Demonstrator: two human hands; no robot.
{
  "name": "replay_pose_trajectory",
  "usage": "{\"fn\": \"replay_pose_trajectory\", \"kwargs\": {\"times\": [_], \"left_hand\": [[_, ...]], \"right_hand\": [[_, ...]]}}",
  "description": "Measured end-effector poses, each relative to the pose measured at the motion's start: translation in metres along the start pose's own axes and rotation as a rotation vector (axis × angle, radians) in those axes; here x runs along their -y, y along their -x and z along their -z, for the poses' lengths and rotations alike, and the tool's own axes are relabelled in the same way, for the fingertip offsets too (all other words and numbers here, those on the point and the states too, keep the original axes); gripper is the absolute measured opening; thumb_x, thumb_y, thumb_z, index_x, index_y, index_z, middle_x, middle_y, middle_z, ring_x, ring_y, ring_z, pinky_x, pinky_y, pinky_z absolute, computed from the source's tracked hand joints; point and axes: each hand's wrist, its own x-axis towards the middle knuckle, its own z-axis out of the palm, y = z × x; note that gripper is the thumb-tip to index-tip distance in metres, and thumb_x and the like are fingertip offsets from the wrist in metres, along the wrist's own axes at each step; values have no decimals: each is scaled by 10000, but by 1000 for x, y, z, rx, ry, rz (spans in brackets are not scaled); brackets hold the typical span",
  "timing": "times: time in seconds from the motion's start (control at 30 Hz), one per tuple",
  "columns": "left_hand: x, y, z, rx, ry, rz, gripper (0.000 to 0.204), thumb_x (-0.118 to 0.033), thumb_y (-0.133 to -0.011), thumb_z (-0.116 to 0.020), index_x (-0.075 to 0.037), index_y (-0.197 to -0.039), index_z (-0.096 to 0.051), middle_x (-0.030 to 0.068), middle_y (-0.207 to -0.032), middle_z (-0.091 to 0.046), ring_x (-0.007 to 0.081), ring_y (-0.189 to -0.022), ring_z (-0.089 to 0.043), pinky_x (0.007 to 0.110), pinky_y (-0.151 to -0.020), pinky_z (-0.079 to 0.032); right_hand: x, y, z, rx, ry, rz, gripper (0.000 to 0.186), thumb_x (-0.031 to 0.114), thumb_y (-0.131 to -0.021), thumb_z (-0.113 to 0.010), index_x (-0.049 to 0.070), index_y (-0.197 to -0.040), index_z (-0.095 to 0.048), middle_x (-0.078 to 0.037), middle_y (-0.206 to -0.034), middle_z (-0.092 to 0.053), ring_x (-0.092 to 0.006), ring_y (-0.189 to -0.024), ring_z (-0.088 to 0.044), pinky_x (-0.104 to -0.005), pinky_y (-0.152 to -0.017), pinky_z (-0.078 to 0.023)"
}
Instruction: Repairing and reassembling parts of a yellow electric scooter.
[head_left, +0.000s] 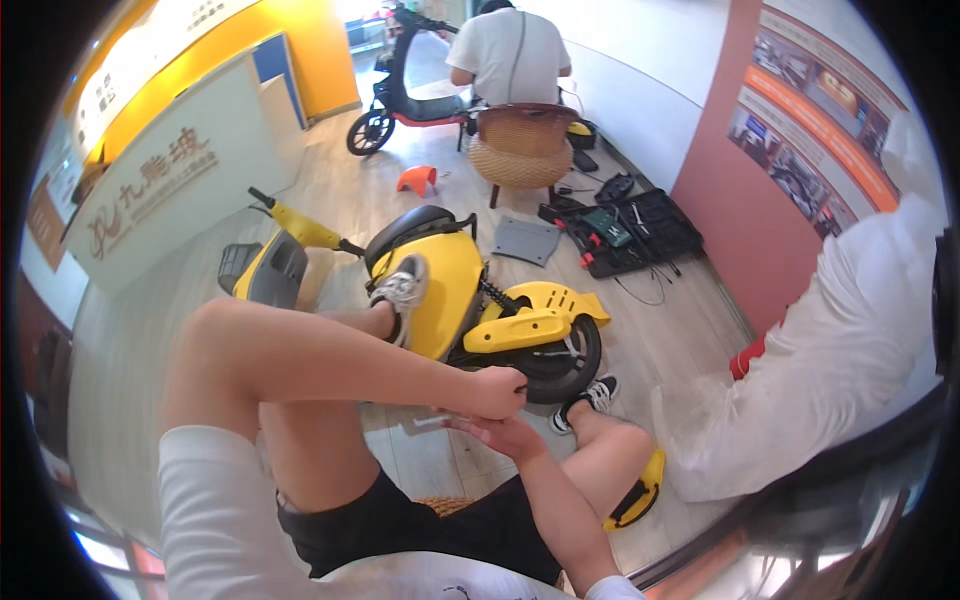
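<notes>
A yellow electric scooter lies tipped on its side on the floor before me, its rear wheel toward my hands. Just at the near side of that wheel, my left hand is closed in a fist; a small dark bit shows at its fingers, too small to name. Right below it, my right hand has its fingers pointing left. A thin pale object sticks out by those fingertips, its kind unclear. My left shoe rests against the scooter's body, while the right shoe stands beside the wheel.
An open black tool bag lies by the right wall, near a grey panel. Farther off, a person sits on a wicker chair beside a dark scooter. An orange part and white plastic sheeting are around.
</notes>
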Motion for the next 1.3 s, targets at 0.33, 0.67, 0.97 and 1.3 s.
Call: {"fn": "replay_pose_trajectory", "kwargs": {"times": [0.33,0.67,0.97,1.3], "left_hand": [[-16,-52,25,68,286,-73,222,-197,-900,-571,-18,-978,-678,111,-821,-735,224,-801,-709,358,-748,-557],[60,-107,63,-42,811,173,220,-194,-999,-554,5,-1050,-632,111,-923,-727,159,-768,-691,277,-710,-561],[117,-116,65,-43,972,167,184,-233,-951,-668,-65,-1013,-710,26,-954,-727,119,-853,-659,280,-776,-564],[107,-104,70,-15,1100,90,196,-178,-975,-639,-41,-1111,-673,62,-974,-716,124,-793,-670,245,-728,-566]], "right_hand": [[33,14,12,-413,-486,-86,264,254,-1008,-582,33,-1144,-627,-63,-1019,-676,-186,-897,-660,-312,-779,-520],[51,-1,50,-745,95,-170,315,282,-1029,-550,11,-959,-694,-30,-816,-670,-71,-751,-574,-238,-636,-426],[43,-23,41,-895,507,-218,317,223,-957,-654,-17,-750,-669,28,-601,-559,-23,-564,-455,-218,-519,-350],[99,-44,20,-982,787,-172,327,218,-961,-632,-12,-729,-638,41,-560,-485,-34,-545,-412,-252,-500,-328]]}}
